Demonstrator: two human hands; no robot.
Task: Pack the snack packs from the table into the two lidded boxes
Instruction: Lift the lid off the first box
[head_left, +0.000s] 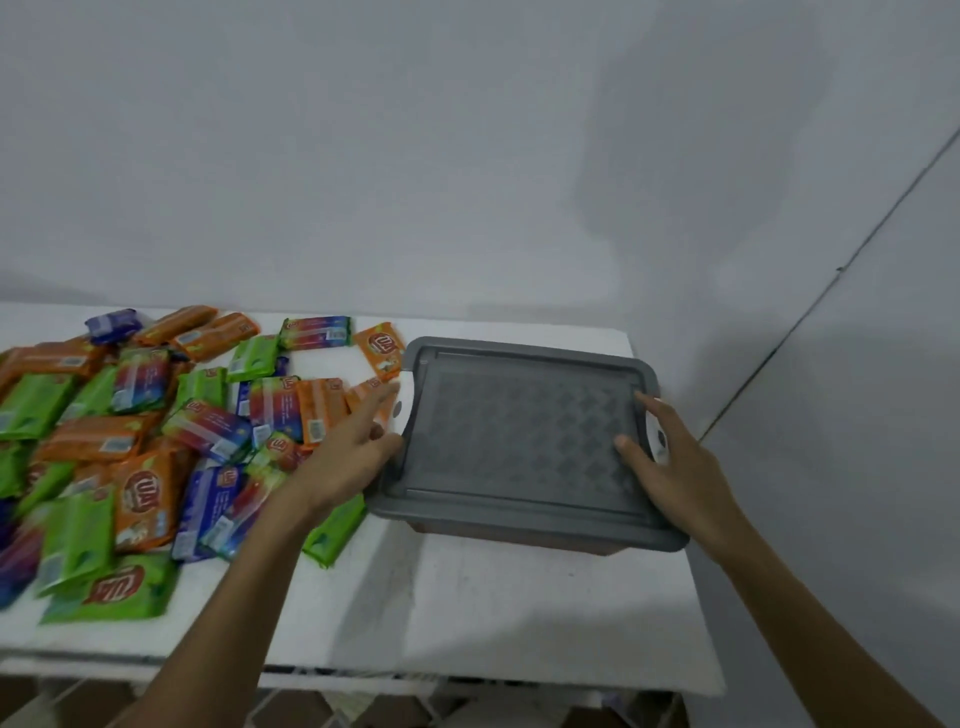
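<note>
A grey lidded box (524, 441), its lid on, was seen on the right part of the white counter (519, 613), with a white latch at each short end. The left hand (358, 447) was laid against the box's left end with its fingers (382, 402) spread open beside the left latch (404, 410), while the right hand (670, 467) was placed over the right end, fingers loosely curled on the lid and gripping nothing firmly that could be made out. The snack packs (145, 441), orange, green, blue and multicoloured, were heaped on the left of the counter, the nearest ones just beside the box.
</note>
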